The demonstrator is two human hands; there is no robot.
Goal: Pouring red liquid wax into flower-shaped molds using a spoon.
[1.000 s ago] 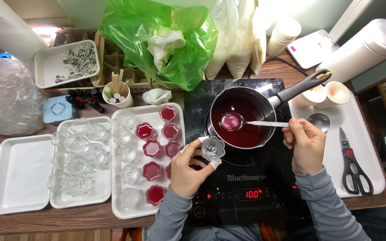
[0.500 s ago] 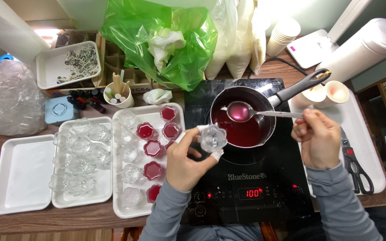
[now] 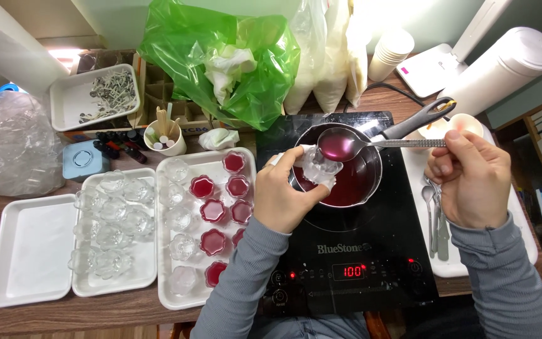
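My left hand [image 3: 286, 194] holds a small clear glass cup [image 3: 318, 165] over the rim of a dark saucepan [image 3: 371, 182] of red liquid on a black induction hob [image 3: 371, 251]. My right hand [image 3: 472, 179] grips the handle of a metal spoon [image 3: 346, 144] whose bowl is full of red liquid and hovers right above the cup. To the left, a white tray [image 3: 167, 295] carries several cups filled with red liquid [image 3: 211, 211] and several empty clear ones.
A second white tray [image 3: 145, 276] holds several empty glass cups; an empty tray [image 3: 29, 251] lies left of it. A green plastic bag [image 3: 233, 63], a cup of sticks [image 3: 165, 135], a tray of wick tabs [image 3: 95, 97] stand behind. Spare spoons [image 3: 434, 213] rest on the right tray.
My left hand lifted the empty cup from near the tray up over the saucepan. My right hand raised the filled spoon out of the pan and brought it over the cup.
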